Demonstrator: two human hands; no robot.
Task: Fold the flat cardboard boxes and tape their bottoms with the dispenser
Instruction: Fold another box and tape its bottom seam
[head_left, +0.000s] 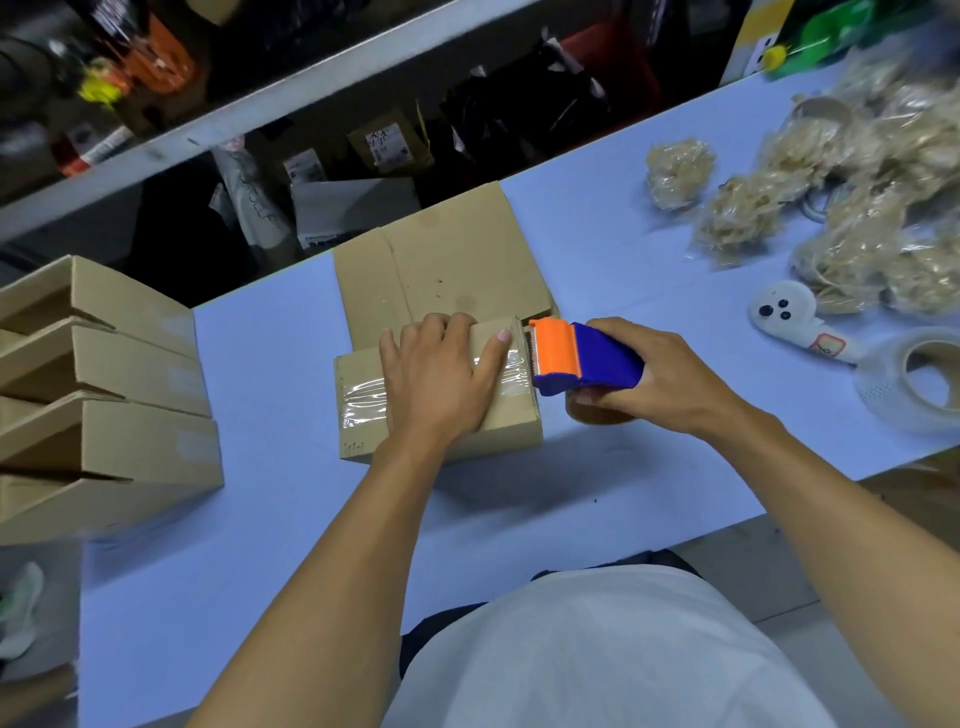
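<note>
- Work surface: a pale blue table (291, 525) runs from lower left to upper right of the frame; behind it, across the top, a grey shelf rail with dark, cluttered storage of parcels and bags.
- Folded box (363, 415), centre of frame: lies on the table with a strip of clear tape (363, 397) running along its top face, left to right.
- Left hand (441, 374): laid flat on top of the folded box, fingers straight and slightly spread, pressing down on the taped face; thumb extended toward the box's right end.
- Right hand (660, 379): fingers curled round the blue body of the tape dispenser (582, 364), just right of the box.
- Dispenser: orange head touches the right end of the box, where the tape strip ends; a brown roll core shows beneath the hand.
- Flat cardboard (447, 265): unfolded stock lying directly behind the folded box, toward upper centre.
- Finished boxes (109, 395): a row of assembled cartons at the left edge of the frame, set side by side.
- Right side of frame: a white dispenser (789, 317), a roll of clear tape (909, 384) near the right edge, and bagged bundles of pale fibre (872, 208) in the upper right.
</note>
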